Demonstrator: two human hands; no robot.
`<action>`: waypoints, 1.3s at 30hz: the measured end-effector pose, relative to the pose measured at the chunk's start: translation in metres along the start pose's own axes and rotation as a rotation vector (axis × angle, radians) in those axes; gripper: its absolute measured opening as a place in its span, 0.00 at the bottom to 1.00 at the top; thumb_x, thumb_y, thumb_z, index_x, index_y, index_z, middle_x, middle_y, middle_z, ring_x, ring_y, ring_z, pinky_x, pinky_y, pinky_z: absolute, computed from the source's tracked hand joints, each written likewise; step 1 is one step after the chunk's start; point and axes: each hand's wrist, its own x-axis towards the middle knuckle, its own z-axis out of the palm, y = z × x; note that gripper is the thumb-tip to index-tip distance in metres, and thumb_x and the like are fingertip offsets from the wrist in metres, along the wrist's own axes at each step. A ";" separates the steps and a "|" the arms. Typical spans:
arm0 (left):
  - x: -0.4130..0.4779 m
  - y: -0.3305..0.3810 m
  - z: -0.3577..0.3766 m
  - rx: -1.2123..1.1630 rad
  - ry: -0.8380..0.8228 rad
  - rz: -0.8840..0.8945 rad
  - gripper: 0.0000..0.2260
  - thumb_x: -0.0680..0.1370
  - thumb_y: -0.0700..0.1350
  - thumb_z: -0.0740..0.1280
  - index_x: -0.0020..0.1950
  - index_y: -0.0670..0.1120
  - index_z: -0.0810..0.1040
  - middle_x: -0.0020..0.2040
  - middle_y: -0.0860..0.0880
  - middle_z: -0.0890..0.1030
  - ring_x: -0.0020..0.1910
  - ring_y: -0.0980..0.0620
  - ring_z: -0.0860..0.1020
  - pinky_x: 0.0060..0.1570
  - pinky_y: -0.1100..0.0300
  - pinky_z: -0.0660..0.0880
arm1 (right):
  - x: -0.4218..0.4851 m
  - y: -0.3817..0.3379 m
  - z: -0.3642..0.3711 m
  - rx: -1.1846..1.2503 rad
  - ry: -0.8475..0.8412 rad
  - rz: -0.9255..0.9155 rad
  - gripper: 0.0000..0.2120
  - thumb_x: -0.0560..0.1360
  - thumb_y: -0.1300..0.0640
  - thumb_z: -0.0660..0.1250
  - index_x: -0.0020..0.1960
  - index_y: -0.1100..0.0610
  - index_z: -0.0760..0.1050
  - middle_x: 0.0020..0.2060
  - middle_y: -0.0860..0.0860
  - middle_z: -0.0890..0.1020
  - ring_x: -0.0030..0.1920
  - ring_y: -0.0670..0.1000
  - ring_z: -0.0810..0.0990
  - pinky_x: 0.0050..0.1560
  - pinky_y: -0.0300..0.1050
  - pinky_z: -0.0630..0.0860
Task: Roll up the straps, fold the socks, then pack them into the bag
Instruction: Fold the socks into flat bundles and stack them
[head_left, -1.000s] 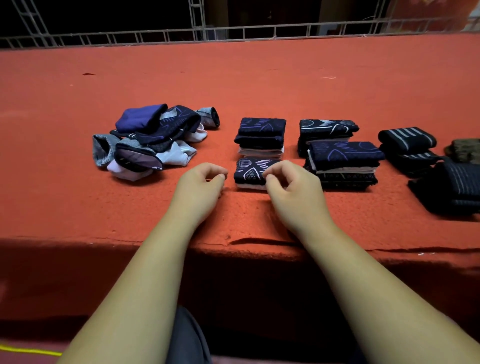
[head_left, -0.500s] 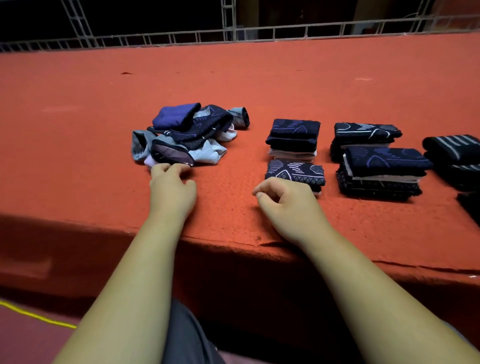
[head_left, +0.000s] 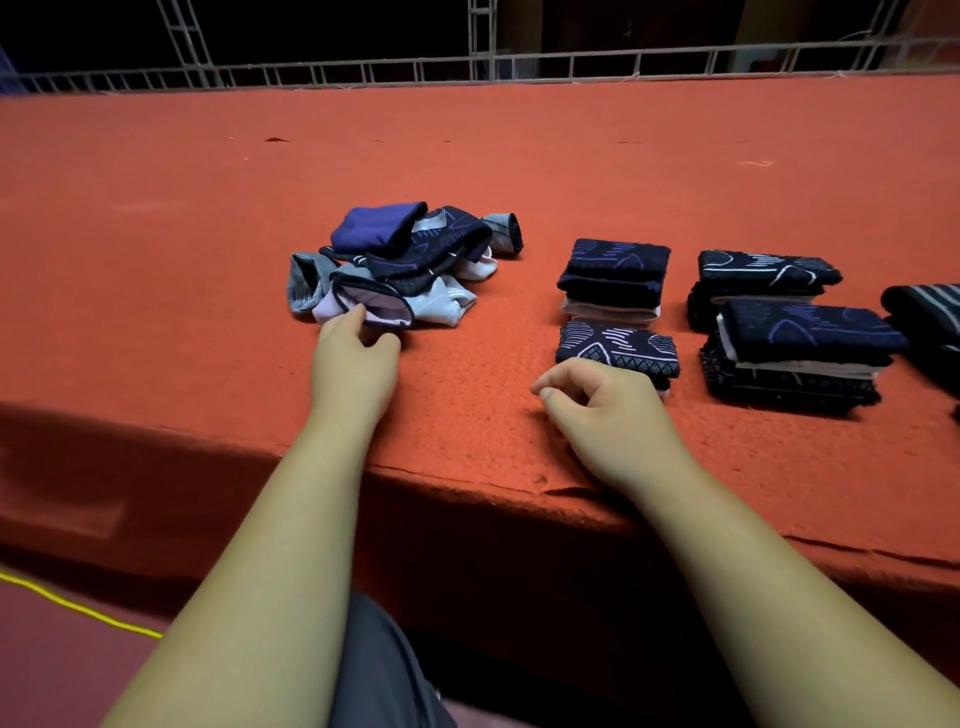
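Our left hand (head_left: 356, 361) touches the pale sock (head_left: 376, 312) with nearly straight fingers at the near edge of the loose pile (head_left: 415, 249) on the tabletop (head_left: 156, 234). We should pinch only its cuff and draw it clear of its neighbours. Our right hand (head_left: 608, 405) rests loosely curled and empty, just before the folded stacks (head_left: 615, 275).

Bare left forearm (head_left: 270, 545) and bare right forearm (head_left: 727, 561), uncovered all the way down to the lower edge of view. Likewise bare, left grip (head_left: 356, 358) and right grip (head_left: 602, 410), thumbnail on the right cut short. Between the forearms, dark grey garment (head_left: 384, 670) over the lap, smooth cloth; trousers or shorts, cannot tell.
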 end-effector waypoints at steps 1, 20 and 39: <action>-0.001 0.001 -0.001 -0.071 0.002 -0.024 0.24 0.80 0.46 0.67 0.77 0.47 0.76 0.73 0.48 0.78 0.73 0.47 0.75 0.74 0.58 0.67 | -0.001 0.000 0.000 0.006 0.000 0.004 0.08 0.77 0.58 0.71 0.46 0.45 0.85 0.34 0.40 0.83 0.37 0.43 0.80 0.42 0.39 0.74; -0.072 0.041 0.016 -0.534 -0.516 -0.052 0.09 0.78 0.36 0.73 0.58 0.44 0.85 0.50 0.41 0.85 0.45 0.41 0.83 0.45 0.48 0.79 | -0.025 -0.016 -0.022 0.084 0.129 0.005 0.13 0.79 0.36 0.67 0.54 0.44 0.83 0.52 0.40 0.84 0.55 0.39 0.82 0.61 0.51 0.79; -0.058 0.052 0.001 -0.694 -0.385 -0.093 0.08 0.77 0.35 0.74 0.48 0.47 0.82 0.41 0.46 0.86 0.39 0.47 0.81 0.42 0.58 0.81 | -0.028 -0.014 -0.063 0.045 0.295 0.192 0.12 0.77 0.53 0.69 0.38 0.56 0.75 0.31 0.53 0.81 0.37 0.57 0.84 0.45 0.51 0.80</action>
